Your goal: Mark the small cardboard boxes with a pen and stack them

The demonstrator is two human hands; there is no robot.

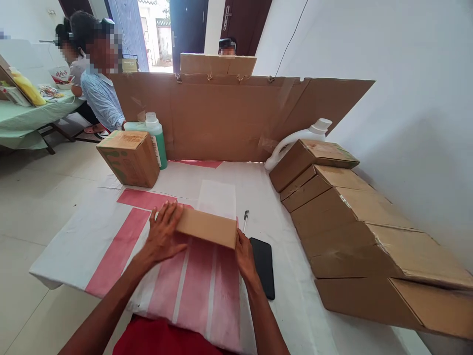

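Note:
A small flat cardboard box (207, 227) lies on the red-and-white striped cloth (111, 256) in front of me. My left hand (162, 235) rests on its left end with fingers spread over the top. My right hand (244, 255) presses against its right end, thumb at the box's corner. The box sits between both hands, held from either side.
A black phone (263, 266) and a pen (245, 220) lie just right of the box. Several cardboard boxes (343, 217) line the right side by the wall. A printed box (129, 157), a green bottle (156, 135), a white jug (299, 138) and a cardboard screen (229, 116) stand behind. People sit beyond.

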